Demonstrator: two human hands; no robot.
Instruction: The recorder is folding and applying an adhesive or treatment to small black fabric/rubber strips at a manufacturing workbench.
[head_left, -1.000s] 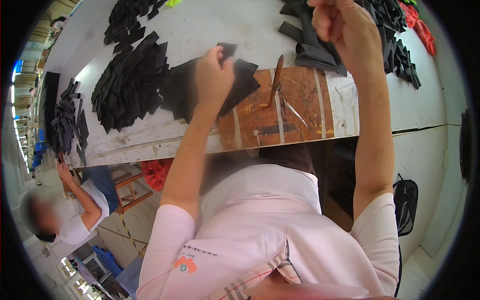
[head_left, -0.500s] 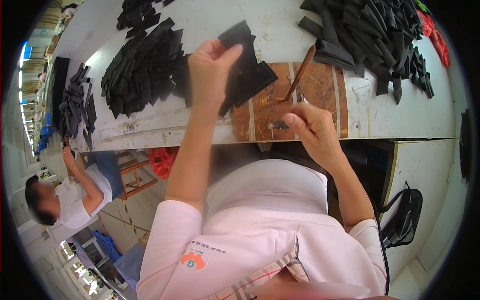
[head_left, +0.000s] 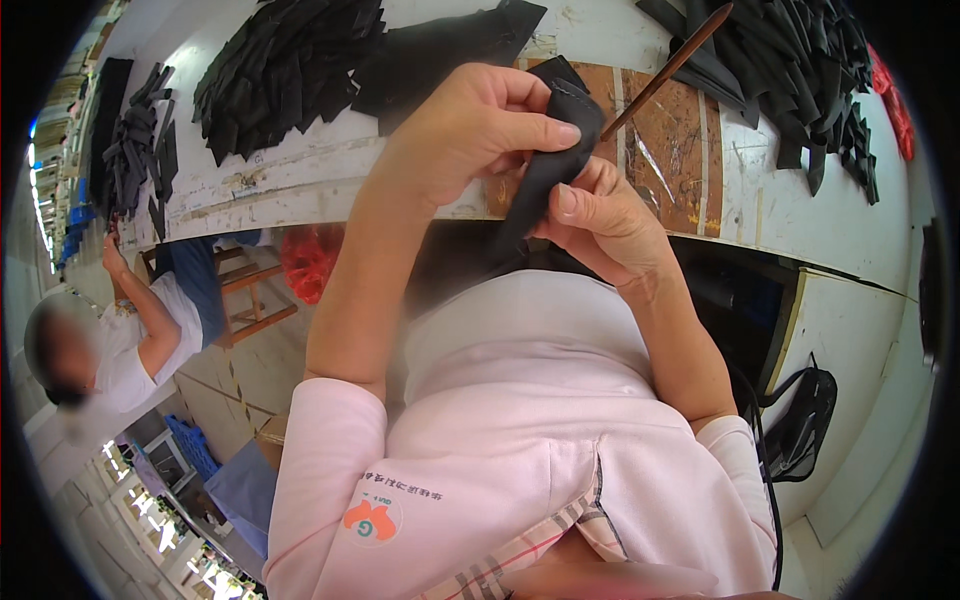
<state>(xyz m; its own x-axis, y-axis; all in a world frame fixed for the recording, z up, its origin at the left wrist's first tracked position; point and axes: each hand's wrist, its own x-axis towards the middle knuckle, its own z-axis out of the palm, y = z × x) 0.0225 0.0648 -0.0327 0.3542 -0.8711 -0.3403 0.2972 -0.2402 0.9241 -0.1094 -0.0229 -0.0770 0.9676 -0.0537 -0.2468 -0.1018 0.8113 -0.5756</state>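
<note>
A folded black fabric piece [head_left: 548, 185] with a light stitched line near its top is between my two hands, in front of my body. My left hand [head_left: 480, 130] pinches its upper part, the thumb lying across the cloth. Lower down, my right hand [head_left: 610, 225] is closed on its right edge with thumb and fingers. Right behind the cloth, a slim brown stick [head_left: 668, 70] slants up to the right from the brown board [head_left: 660, 165]. Its lower end is close to my right fingers; whether they touch it I cannot tell.
Black cloth pieces form a pile [head_left: 275, 80] at the left, with flat pieces [head_left: 450, 60] beside it. Another heap [head_left: 790, 70] lies at the right, near a red plastic bag [head_left: 890, 100]. A co-worker [head_left: 150, 330] sits at the left; a black bag [head_left: 805, 425] hangs at the right.
My left hand has come nearer and to the right with a black fabric piece, away from the flat pieces. My right hand has closed on it too. The view has shifted.
</note>
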